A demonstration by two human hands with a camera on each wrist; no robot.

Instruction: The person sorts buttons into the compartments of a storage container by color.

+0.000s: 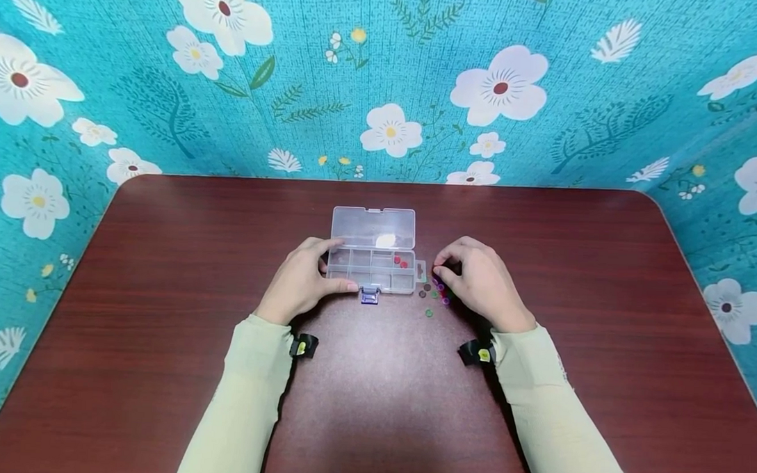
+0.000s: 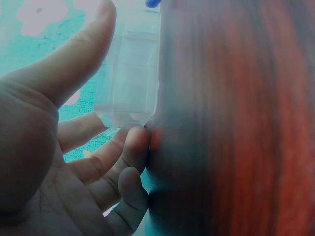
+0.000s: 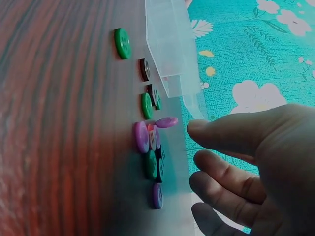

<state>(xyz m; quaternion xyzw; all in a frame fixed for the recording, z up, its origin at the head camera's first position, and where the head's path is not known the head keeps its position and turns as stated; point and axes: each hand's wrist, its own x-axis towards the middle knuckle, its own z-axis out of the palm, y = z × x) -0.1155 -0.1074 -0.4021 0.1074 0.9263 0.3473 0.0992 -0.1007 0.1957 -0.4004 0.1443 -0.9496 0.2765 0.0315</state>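
Observation:
A clear plastic compartment box (image 1: pixel 371 281) stands with its lid (image 1: pixel 373 226) raised at the back and a blue latch (image 1: pixel 369 297) at its front. My left hand (image 1: pixel 302 279) grips its left end, thumb along the front edge and fingers around the side and back. Two red buttons (image 1: pixel 400 262) lie in a right-hand back compartment. At the right, my right hand (image 1: pixel 477 278) has thumb and index finger together at a small red button (image 1: pixel 436 270), mostly hidden by the fingertips. Below them lies a loose cluster of purple buttons (image 3: pixel 141 137), green buttons (image 3: pixel 146 105) and dark buttons (image 3: pixel 144 70).
A clear hanging tab (image 1: pixel 421 271) juts from the box's right end, close to the buttons. One green button (image 1: pixel 429 313) lies nearer the front, apart from the cluster. The dark red wooden table (image 1: pixel 196 258) meets a blue flowered cloth (image 1: pixel 325 137) at the back and sides.

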